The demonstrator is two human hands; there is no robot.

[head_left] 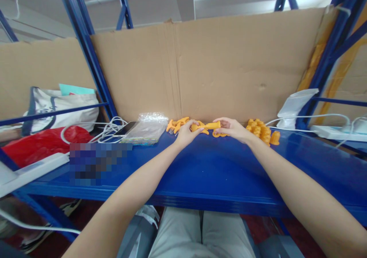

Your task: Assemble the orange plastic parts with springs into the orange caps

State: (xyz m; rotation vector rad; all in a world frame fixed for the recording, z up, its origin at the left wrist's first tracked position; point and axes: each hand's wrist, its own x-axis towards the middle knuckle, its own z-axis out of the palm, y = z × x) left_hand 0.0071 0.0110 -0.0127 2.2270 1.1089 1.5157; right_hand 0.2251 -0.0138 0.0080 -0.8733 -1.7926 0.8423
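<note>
My left hand (186,133) pinches the left end of a small orange-yellow plastic piece (212,126) that looks like a ribbed tube. At its right end are the curled fingers of my right hand (231,128), gripping it from the side. The piece lies roughly level, just above the blue shelf. Beside my left hand, several orange parts (180,123) with small metal coils sit in a pile. Flat orange rings (219,134) lie under my right hand, partly hidden. To its right are several stacked orange ribbed parts (258,129) and a single orange cup-shaped part (275,138).
The blue shelf top (215,173) has a cardboard wall (243,66) behind it. On the left are clear plastic bags (146,131), a phone (128,128), white cables (107,131), a red bag (48,145) and a power strip (37,172). A white pouch (295,108) stands at right.
</note>
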